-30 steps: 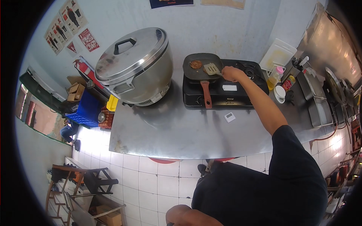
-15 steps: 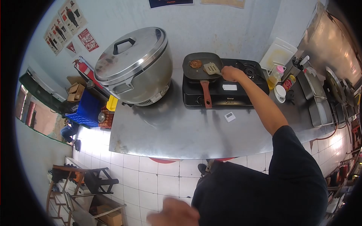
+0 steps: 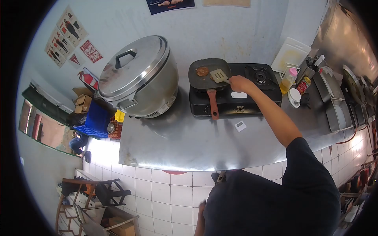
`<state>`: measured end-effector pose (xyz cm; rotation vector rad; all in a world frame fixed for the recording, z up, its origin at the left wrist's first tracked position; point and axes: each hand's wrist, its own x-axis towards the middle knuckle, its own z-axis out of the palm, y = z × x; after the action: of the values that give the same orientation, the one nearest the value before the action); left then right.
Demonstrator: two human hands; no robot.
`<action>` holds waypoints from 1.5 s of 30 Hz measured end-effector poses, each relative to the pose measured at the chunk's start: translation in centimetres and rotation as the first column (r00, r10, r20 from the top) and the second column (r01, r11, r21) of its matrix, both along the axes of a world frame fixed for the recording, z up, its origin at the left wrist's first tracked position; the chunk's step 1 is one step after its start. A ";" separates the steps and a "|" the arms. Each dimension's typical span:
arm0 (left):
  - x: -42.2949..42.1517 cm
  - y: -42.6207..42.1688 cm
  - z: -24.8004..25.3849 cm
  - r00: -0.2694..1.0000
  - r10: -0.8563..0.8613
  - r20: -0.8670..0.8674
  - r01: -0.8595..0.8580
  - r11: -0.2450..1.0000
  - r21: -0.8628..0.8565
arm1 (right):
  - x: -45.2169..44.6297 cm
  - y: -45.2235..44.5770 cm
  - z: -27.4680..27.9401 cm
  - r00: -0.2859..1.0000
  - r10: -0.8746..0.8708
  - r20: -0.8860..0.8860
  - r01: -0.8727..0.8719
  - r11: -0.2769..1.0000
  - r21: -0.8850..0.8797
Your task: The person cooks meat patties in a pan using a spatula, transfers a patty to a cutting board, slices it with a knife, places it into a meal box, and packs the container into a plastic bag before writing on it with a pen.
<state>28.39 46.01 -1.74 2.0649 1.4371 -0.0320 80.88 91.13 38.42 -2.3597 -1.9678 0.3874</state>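
Note:
My right hand (image 3: 241, 83) is closed around the handle of a slotted spatula (image 3: 219, 75). The spatula's blade lies in a dark square frying pan (image 3: 197, 81), covering most of one patty. A browned patty (image 3: 202, 71) sits uncovered in the pan, left of the blade. The pan rests on the left burner of a black two-burner gas stove (image 3: 252, 109), its reddish-brown handle (image 3: 213, 103) pointing toward me. My left hand (image 3: 202, 207) hangs low beside my body, away from the table; its fingers are mostly hidden.
A large lidded rice cooker (image 3: 157, 86) stands left of the stove on the steel table (image 3: 173, 145). A small white timer (image 3: 240, 126) lies in front. To the right are an oil bottle (image 3: 289, 80), a white scale (image 3: 293, 97) and metal trays (image 3: 338, 114). A person (image 3: 78, 142) sits far left.
My left hand has dropped from in front of me to beside my body. My right hand still holds the spatula in the pan. The view has shifted slightly.

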 end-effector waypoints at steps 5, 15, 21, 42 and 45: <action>-2.6 -5.0 4.1 0.998 0.042 -0.052 -0.058 0.936 -0.348 | 0.3 -0.3 5.0 0.999 0.038 0.001 -0.037 0.986 -0.164; 3.9 2.5 7.6 0.205 0.978 0.046 -0.626 0.167 -0.762 | 1.0 8.4 6.4 0.974 0.194 0.116 -0.196 0.981 0.003; 8.3 5.9 11.2 0.263 0.951 0.162 -0.575 0.290 -0.765 | -1.4 10.9 7.0 0.980 0.145 0.139 -0.143 0.989 -0.026; 4.4 -6.7 1.7 0.992 0.126 0.008 -0.126 0.986 0.113 | 1.1 9.4 6.6 0.944 0.243 0.222 -0.308 0.889 0.339; 6.9 -3.9 5.5 0.530 0.788 0.313 -0.605 0.611 -0.511 | 1.5 9.6 5.5 0.942 0.219 0.255 -0.304 0.878 0.370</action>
<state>35.34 42.11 3.78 0.9457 1.6581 0.5386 82.40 100.75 43.92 -1.9434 -2.2031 -0.2558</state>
